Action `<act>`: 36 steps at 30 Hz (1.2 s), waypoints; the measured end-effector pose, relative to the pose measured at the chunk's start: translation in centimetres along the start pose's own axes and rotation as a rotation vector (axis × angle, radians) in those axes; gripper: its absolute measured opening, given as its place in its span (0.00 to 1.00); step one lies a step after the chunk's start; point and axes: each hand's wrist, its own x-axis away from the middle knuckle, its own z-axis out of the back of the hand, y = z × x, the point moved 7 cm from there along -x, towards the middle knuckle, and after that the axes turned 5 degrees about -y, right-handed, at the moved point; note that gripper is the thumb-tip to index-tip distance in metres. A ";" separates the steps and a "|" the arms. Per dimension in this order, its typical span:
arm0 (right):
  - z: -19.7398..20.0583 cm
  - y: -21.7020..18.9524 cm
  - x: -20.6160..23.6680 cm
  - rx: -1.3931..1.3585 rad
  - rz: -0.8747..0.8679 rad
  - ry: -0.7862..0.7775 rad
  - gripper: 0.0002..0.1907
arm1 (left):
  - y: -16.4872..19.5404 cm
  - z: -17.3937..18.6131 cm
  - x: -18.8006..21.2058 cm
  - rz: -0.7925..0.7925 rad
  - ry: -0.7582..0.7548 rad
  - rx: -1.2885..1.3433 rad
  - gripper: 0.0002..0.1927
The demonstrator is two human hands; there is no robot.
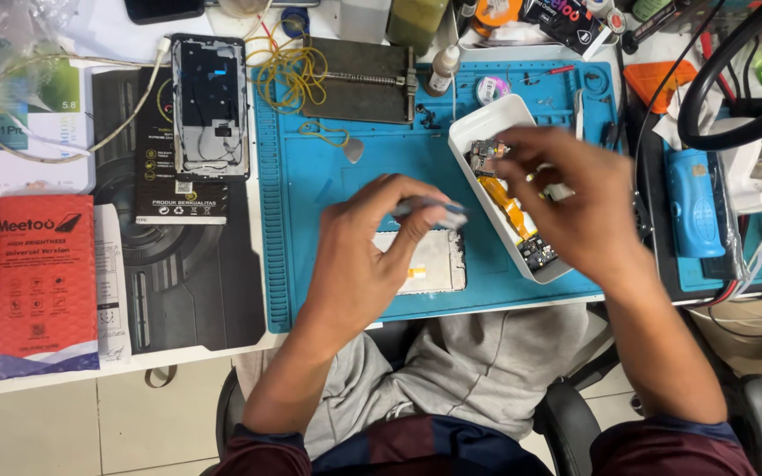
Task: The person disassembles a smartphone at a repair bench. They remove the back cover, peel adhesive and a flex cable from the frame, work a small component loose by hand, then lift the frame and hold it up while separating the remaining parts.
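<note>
Left hand (372,256) grip pinched shut on a thin grey tool (434,210), blurred; prob. light, stiff, best held mid-shaft. Right hand (575,207) fingers curl over the white tray (478,132), can't tell if holding anything. Tray's small boards look fragile. White phone panel (425,260) lies left of tray on blue mat (328,176).
</note>
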 end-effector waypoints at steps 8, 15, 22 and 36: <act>-5.4 0.4 -2.7 0.104 0.030 -0.183 0.08 | -0.6 2.5 0.2 0.100 0.171 -0.173 0.11; -8.3 -1.8 -5.5 0.069 0.232 -0.298 0.20 | -0.5 3.7 0.6 0.042 0.215 -0.109 0.04; -4.4 -4.2 -4.8 -0.370 0.061 -0.243 0.05 | -0.4 5.2 1.2 0.018 0.238 -0.123 0.03; -4.1 -7.6 -3.4 -0.268 0.100 -0.365 0.07 | -0.6 5.2 1.7 0.066 0.167 -0.070 0.09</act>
